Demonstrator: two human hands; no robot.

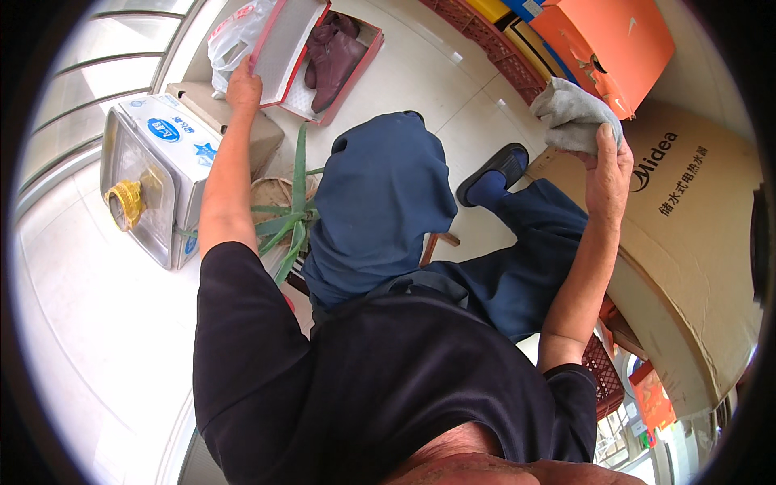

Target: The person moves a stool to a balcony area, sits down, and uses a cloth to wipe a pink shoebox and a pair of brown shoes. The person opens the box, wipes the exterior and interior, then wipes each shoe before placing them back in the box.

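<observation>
My left hand grips the near edge of a red shoebox lid, whose pale inner side faces me. The lid stands tilted up beside the red shoebox. Inside that box lies a pair of dark maroon leather ankle boots. Off to the right, my right hand is raised, holding a crumpled grey cloth between thumb and fingers. The cloth is in front of a torn orange Nike shoebox.
A large Midea cardboard carton stands at right. Near my left forearm are a potted aloe plant, a white printed carton and a metal tin with a yellow cap. A white plastic bag rests behind the lid; a maroon plastic crate sits beyond.
</observation>
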